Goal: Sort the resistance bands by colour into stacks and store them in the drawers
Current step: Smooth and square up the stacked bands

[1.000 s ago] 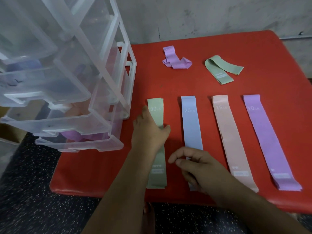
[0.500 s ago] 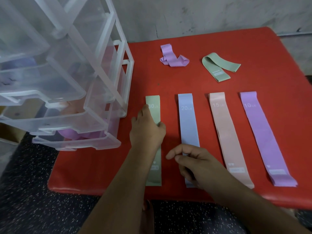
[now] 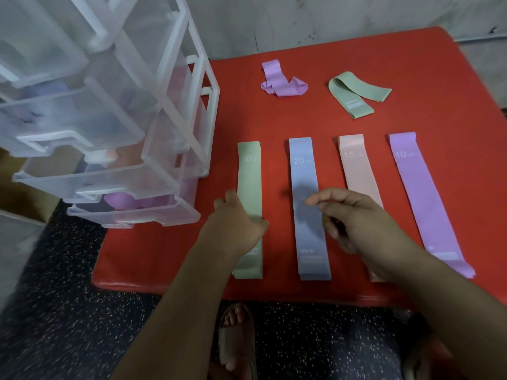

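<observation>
Nearest, the left hand [image 3: 236, 223] lies flat on the green stack [image 3: 249, 187], grip loose, pressing without pinching. The right hand [image 3: 356, 218] hovers over the blue stack [image 3: 304, 171], fingers half open, holding nothing. Pink [image 3: 356, 165] and purple [image 3: 411, 171] stacks lie alongside on the red table [image 3: 439, 78]. Farther off, a loose purple band [image 3: 282, 82] and a loose green band [image 3: 356, 90] wait unsorted. The drawers [image 3: 109, 160] stand at left. Sorting seems nearly finished; the next move likely calls for reaching far for a loose band.
</observation>
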